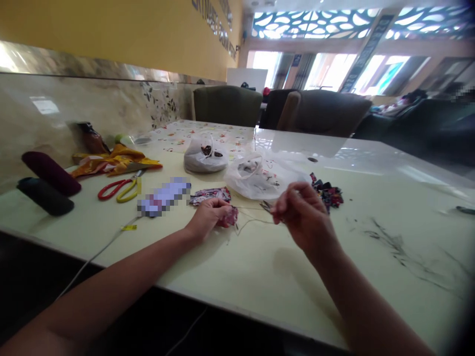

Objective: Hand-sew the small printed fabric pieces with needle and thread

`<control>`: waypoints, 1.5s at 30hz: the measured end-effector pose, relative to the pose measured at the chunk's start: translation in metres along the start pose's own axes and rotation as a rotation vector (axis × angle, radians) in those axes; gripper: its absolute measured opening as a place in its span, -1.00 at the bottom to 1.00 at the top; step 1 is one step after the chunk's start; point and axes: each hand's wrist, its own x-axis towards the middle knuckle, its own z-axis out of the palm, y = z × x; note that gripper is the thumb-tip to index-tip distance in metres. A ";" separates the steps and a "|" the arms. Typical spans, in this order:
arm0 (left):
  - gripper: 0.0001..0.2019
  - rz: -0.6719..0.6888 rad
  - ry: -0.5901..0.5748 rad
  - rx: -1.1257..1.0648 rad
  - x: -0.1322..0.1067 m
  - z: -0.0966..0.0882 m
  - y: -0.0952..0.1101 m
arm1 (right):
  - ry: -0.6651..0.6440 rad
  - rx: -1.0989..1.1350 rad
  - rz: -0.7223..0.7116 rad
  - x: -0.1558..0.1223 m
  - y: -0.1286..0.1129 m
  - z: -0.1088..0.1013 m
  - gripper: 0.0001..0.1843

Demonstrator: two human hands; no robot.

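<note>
My left hand (208,215) rests on the pale table (260,277), its fingers closed on a small red patterned fabric piece (230,216). My right hand (299,211) hovers just to the right, its fingers pinched on a thin thread (252,221) that runs back to the fabric piece. Small metal snips (265,205) lie or are held at my right fingertips; I cannot tell which. Another patterned fabric scrap (210,195) lies just behind my left hand.
Two clear plastic bags (260,179) (205,155) sit behind my hands. A heap of dark fabric scraps (328,193) lies right of them. Red and yellow scissors (120,189), orange cloth (115,162) and two dark cylinders (48,185) lie at left. Chairs (322,112) stand beyond the table.
</note>
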 end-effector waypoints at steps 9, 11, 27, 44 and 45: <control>-0.86 0.022 0.060 -0.075 0.009 -0.008 0.004 | 0.660 0.010 -0.365 0.029 -0.035 -0.091 -0.80; -0.86 0.045 0.088 -0.048 0.010 -0.009 0.007 | 0.817 -0.091 -0.418 0.029 -0.037 -0.103 -0.76; -0.81 0.198 0.323 -0.115 0.023 -0.024 0.016 | 1.386 -0.509 -0.483 0.026 -0.037 -0.168 -0.65; -0.82 0.060 -0.028 -0.201 -0.001 -0.001 0.016 | -0.134 -0.403 0.293 0.004 0.035 0.012 -0.59; -0.82 0.048 -0.051 -0.195 -0.002 0.000 0.015 | -0.157 -0.398 0.307 0.001 0.038 0.017 -0.61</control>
